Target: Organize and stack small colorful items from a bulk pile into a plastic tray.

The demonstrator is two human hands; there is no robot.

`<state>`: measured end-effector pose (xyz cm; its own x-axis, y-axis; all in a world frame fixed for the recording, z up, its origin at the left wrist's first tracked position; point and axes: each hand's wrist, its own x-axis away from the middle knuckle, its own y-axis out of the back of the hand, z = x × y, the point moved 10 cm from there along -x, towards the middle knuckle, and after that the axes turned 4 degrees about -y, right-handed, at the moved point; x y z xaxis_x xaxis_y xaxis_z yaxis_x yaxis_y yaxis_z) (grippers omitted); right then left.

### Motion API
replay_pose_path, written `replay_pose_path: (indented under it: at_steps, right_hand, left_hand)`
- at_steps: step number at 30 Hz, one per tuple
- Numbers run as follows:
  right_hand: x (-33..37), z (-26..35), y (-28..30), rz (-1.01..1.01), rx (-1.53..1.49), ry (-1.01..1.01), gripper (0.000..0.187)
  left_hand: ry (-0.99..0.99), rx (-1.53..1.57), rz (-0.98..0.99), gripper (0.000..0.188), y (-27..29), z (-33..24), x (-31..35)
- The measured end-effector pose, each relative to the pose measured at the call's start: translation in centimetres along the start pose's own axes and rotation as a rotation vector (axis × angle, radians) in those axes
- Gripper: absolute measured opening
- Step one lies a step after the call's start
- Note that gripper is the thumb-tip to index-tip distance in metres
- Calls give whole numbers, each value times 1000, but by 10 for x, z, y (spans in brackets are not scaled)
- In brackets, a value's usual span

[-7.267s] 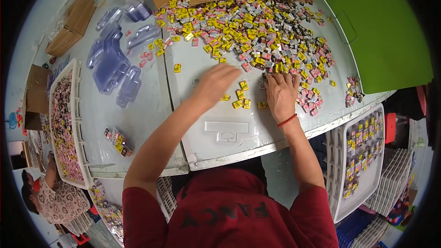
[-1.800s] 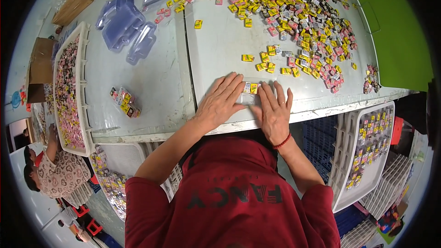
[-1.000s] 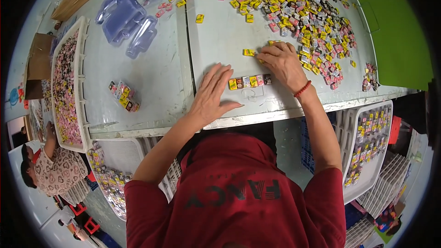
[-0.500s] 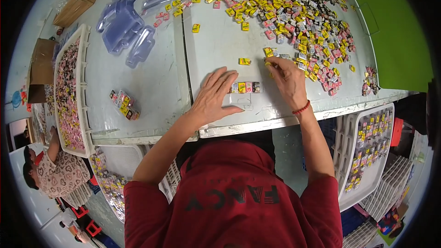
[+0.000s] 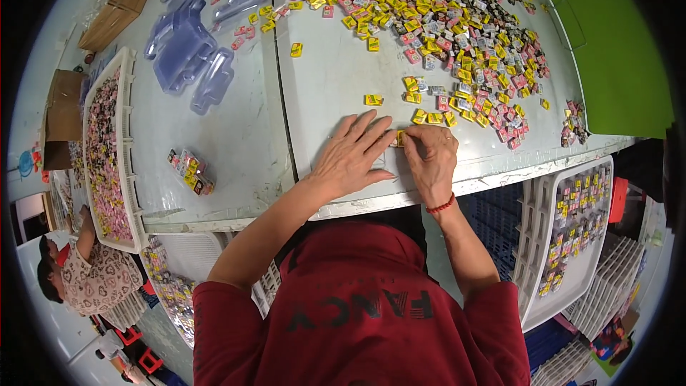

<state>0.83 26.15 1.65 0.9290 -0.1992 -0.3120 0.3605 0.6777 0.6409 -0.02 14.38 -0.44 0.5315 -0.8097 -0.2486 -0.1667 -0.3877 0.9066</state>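
Observation:
My left hand [image 5: 350, 154] lies flat with its fingers spread over a short row of small printed blocks [image 5: 394, 141], covering most of it. At the row's right end, the thumb and forefinger of my right hand [image 5: 434, 157] pinch a small yellow block [image 5: 401, 137], partly hidden by the fingertips. A lone yellow block [image 5: 374, 100] lies just beyond my left fingertips. Several loose yellow blocks [image 5: 434, 119] sit just past my right hand. The clear tray near the row is now hidden by my hands.
A big heap of yellow, pink, white and black blocks [image 5: 429, 18] spreads over the table's far side. Clear plastic trays [image 5: 184, 57] and a packed bundle [image 5: 191, 171] lie leftward. White crates [image 5: 131, 150] flank the table; another person [image 5: 89, 271] works at far left.
My right hand has moved left and nearer, from the loose blocks to the end of the row. My left hand has shifted slightly right, over more of the row.

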Motion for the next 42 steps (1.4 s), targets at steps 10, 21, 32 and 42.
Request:
replay_pose_path:
  at_steps: [10, 21, 32, 42]
  right_hand:
    - [8, 18, -3, -105, 118, 113, 9]
    - [-47, -31, 57, -144, 256, 55, 15]
    - [-100, -54, 33, -149, 578, 118, 25]
    - [-106, -45, 57, -178, 445, 151, 17]
  left_hand:
    - [-25, -77, 76, 79, 2, -8, -6]
    - [135, 207, -273, 32, 50, 35, -31]
    - [-105, -84, -389, 29, 11, 43, -167]
    - [-115, -38, -377, 26, 19, 47, -153]
